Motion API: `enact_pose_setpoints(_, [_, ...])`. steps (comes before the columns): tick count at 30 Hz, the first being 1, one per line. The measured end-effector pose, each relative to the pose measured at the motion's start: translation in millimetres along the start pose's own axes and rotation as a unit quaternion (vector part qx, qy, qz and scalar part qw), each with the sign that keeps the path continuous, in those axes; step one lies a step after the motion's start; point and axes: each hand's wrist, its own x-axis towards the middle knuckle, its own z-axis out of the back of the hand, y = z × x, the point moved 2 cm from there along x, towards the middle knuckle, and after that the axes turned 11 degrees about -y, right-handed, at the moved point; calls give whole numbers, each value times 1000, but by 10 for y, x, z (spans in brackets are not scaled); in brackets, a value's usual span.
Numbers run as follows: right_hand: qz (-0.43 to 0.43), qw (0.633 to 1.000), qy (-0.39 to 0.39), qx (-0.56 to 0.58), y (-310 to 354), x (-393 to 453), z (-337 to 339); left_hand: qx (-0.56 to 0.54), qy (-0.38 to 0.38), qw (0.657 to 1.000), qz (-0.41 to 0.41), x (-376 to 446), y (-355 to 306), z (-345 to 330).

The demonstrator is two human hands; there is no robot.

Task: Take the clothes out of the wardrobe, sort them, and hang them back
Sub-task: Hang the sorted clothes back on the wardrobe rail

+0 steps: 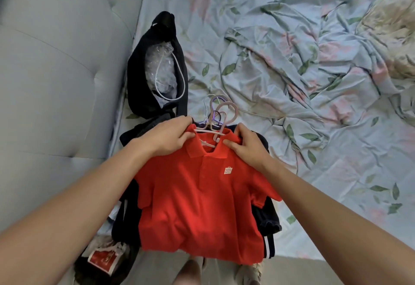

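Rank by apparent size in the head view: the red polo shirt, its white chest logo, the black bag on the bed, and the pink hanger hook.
1. red polo shirt
2. black bag, clearly smaller, though farther from the camera
3. pink hanger hook
4. white chest logo

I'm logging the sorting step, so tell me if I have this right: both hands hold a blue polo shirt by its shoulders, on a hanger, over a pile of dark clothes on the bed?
Not quite: the polo shirt is red, not blue, as the head view shows. The rest holds: the left hand and right hand hold it by its shoulders, on a hanger, over dark clothes on the bed.
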Motion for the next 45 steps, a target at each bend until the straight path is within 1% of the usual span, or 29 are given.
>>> enact_pose_setpoints(3, [20, 999, 34, -8, 306, -323, 208, -34, -16, 998, 47, -473, -277, 289])
enact_pose_setpoints(9, [109, 990, 91, -7, 985, -1243, 786, -75, -61, 985, 141, -1664, -1087, 918])
enact_pose_setpoints(12, [187, 976, 110, -1, 1326, -1774, 1101, -93, -94, 973, 189, -2422, -1612, 1203])
enact_pose_setpoints(15, [287, 946, 149, -7, 1704, -2293, 1371, -105, -174, 948, 244, -3293, -2232, 1341])
enact_pose_setpoints(17, [349, 921, 173, -7, 1939, -2627, 1526, -101, -235, 925, 282, -3873, -2683, 1345])
enact_pose_setpoints(20, [414, 885, 212, 8, 2238, -3108, 1713, -94, -302, 887, 336, -4597, -3342, 1326])
enact_pose_setpoints(23, [457, 851, 258, 14, 2474, -3538, 1809, -104, -360, 847, 377, -5153, -3850, 1282])
enact_pose_setpoints(27, [506, 806, 307, 18, 2775, -4052, 1801, -137, -440, 789, 405, -5742, -4347, 1181])
enact_pose_setpoints(31, [541, 757, 366, 16, 2988, -4570, 1659, -139, -469, 746, 452, -6256, -4760, 991])
enact_pose_setpoints(35, [569, 703, 425, 13, 3065, -5169, 1461, -151, -522, 678, 495, -6765, -5141, 677])
enact_pose_setpoints(37, [579, 677, 453, 10, 3057, -5477, 1371, -160, -533, 648, 520, -7000, -5324, 504])
enact_pose_setpoints(40, [585, 650, 484, 27, 2978, -5893, 1208, -159, -553, 613, 542, -7304, -5585, 254])
enact_pose_setpoints(45, [600, 604, 523, 29, 2857, -6533, 862, -152, -589, 544, 578, -7763, -5892, -134])
